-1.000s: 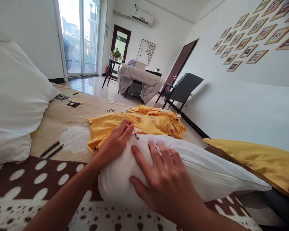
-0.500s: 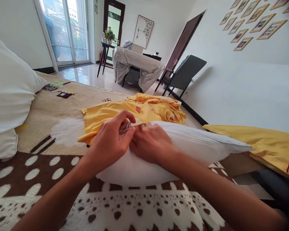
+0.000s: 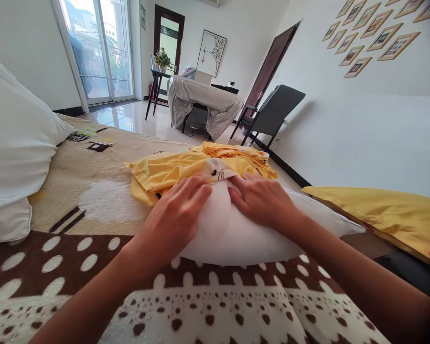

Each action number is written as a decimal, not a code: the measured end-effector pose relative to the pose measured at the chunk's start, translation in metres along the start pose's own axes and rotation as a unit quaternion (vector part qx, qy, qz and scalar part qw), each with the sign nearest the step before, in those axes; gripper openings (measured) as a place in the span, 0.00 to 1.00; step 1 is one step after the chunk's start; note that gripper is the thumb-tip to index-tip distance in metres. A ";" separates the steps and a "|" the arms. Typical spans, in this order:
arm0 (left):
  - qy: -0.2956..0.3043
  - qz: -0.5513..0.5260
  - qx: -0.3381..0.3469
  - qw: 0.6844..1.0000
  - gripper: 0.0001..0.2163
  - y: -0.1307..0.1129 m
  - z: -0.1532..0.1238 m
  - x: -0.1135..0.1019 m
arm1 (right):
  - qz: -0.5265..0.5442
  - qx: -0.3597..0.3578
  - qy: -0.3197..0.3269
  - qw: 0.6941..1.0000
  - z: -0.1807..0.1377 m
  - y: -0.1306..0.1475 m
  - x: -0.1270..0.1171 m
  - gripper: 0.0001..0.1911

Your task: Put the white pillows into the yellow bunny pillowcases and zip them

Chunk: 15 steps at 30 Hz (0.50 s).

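A white pillow (image 3: 236, 234) lies across the patterned blanket in front of me. Just beyond it is a crumpled yellow pillowcase (image 3: 172, 172) with a cartoon print, and its hem reaches over the pillow's far edge. My left hand (image 3: 177, 212) rests flat on the pillow's left part, fingers stretched out together, tips at the yellow hem. My right hand (image 3: 263, 198) lies flat on the pillow's top, fingers extended toward the same hem. Both thumbs are hidden.
The brown and cream dotted blanket (image 3: 75, 258) covers the bed. Big white pillows (image 3: 14, 143) are stacked at the left. A yellow-cased pillow (image 3: 387, 215) lies at the right by the white wall. Beyond the bed are a covered table (image 3: 204, 102), a dark chair (image 3: 272, 112) and a glass door.
Both hands went from pinching at the pillow's far edge to lying flat with fingers extended. The yellow hem now sits over the pillow's edge between the fingertips.
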<state>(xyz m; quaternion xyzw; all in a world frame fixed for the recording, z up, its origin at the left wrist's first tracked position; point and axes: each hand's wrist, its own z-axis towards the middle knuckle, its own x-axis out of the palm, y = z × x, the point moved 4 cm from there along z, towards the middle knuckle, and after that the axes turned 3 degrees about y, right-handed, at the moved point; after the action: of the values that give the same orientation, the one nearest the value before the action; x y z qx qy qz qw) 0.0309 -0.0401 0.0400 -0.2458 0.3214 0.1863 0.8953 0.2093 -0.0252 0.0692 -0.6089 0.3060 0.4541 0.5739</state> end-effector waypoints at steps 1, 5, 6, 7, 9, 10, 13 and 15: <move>0.008 0.028 -0.032 0.999 0.12 0.004 -0.001 -0.001 | -0.004 0.009 0.001 1.000 0.000 -0.004 0.001 0.26; 0.208 0.112 -0.195 0.952 0.13 0.024 -0.009 0.005 | -0.011 0.025 -0.005 1.000 0.000 -0.011 0.003 0.26; 0.245 0.118 -0.212 0.939 0.15 0.026 -0.010 0.007 | -0.011 0.024 -0.011 1.000 0.000 -0.011 0.003 0.26; 0.256 0.117 -0.219 0.934 0.15 0.027 -0.010 0.008 | -0.011 0.024 -0.017 0.999 0.000 -0.011 0.003 0.25; 0.210 0.095 -0.225 0.947 0.13 0.029 -0.006 0.009 | -0.009 0.022 -0.027 0.999 -0.001 -0.011 0.003 0.24; 0.170 0.081 -0.228 0.955 0.13 0.030 -0.003 0.009 | -0.007 0.021 -0.030 0.999 -0.001 -0.011 0.003 0.24; 0.083 0.023 -0.220 0.972 0.19 0.037 0.004 0.012 | 0.001 0.018 -0.043 0.999 -0.002 -0.011 0.003 0.23; 0.074 -0.046 -0.208 0.974 0.19 0.046 0.007 0.017 | 0.004 0.018 -0.049 0.999 -0.003 -0.011 0.003 0.23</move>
<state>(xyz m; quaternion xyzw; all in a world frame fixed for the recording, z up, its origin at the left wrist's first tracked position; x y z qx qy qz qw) 0.0246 0.0041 0.0189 -0.4542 0.3293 0.1886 0.8061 0.2214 -0.0258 0.0710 -0.5747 0.2880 0.4799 0.5971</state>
